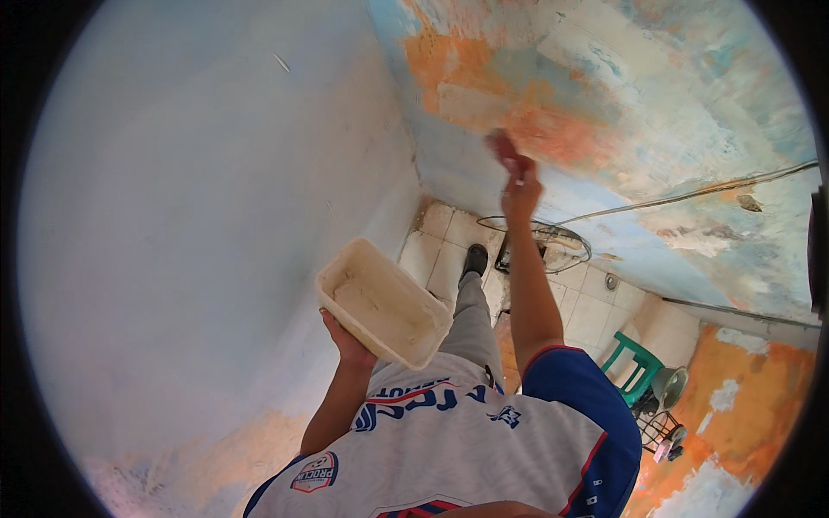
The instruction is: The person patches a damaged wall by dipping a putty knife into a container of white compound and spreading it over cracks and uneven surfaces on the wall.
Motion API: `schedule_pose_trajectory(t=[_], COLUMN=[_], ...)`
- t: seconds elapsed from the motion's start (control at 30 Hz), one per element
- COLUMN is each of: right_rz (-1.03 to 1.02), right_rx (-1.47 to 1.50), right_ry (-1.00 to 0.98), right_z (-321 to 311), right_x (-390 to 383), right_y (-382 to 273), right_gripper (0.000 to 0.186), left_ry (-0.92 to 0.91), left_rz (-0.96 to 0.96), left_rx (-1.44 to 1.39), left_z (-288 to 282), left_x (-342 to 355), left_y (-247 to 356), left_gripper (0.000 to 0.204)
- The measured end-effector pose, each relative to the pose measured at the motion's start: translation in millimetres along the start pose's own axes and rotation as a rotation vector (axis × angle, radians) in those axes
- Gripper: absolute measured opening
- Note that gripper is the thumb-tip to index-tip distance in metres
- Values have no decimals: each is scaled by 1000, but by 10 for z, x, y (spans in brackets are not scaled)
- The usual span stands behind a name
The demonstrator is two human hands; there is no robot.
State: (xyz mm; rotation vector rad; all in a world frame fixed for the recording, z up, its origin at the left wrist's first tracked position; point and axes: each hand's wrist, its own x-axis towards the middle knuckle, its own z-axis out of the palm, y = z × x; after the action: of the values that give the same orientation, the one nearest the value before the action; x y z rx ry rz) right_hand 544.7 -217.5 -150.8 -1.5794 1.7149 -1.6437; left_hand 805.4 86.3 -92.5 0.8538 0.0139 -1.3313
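Note:
My left hand (347, 339) grips the lower left side of an off-white rectangular plastic tub (339, 259), its fingers mostly hidden under the tub. The tub tilts toward me, and pale residue coats its inside. Raised ahead, my right hand (523, 192) is closed round a reddish-brown paintbrush (503, 147), smeared by motion. The brush head points up and left, in front of the patchy orange and pale blue wall (561, 129). Whether the bristles touch the wall, I cannot tell.
A smooth pale blue-grey wall (199, 216) rises close on my left. Cables (691, 192) run along the facing wall to a coil (570, 237) near the tiled floor (445, 259). At the right stand a green plastic chair (635, 358) and a fan-like metal object (669, 388).

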Motion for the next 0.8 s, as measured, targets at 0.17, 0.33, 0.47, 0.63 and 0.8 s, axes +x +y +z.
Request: schedule_pose_trajectory(t=[0.17, 0.33, 0.47, 0.63, 0.8], right_rz=[-2, 97, 145, 87, -19], right_rx=[36, -47, -75, 5, -76], right_ry=[-185, -48, 179, -139, -160], right_z=[1011, 594, -377, -34, 837], right_x=[85, 380, 351, -20, 333], right_y=[-400, -241, 206, -162, -394], right_gripper=[21, 20, 26, 24, 17], left_ry=[-32, -24, -78, -64, -91], left_rz=[-15, 1, 0, 33, -28], left_rx=[13, 10, -50, -24, -16], left_z=[3, 22, -8, 48, 29], left_x=[4, -16, 21, 53, 76], left_y=[8, 70, 57, 25, 39], left_gripper=[84, 84, 83, 84, 84])
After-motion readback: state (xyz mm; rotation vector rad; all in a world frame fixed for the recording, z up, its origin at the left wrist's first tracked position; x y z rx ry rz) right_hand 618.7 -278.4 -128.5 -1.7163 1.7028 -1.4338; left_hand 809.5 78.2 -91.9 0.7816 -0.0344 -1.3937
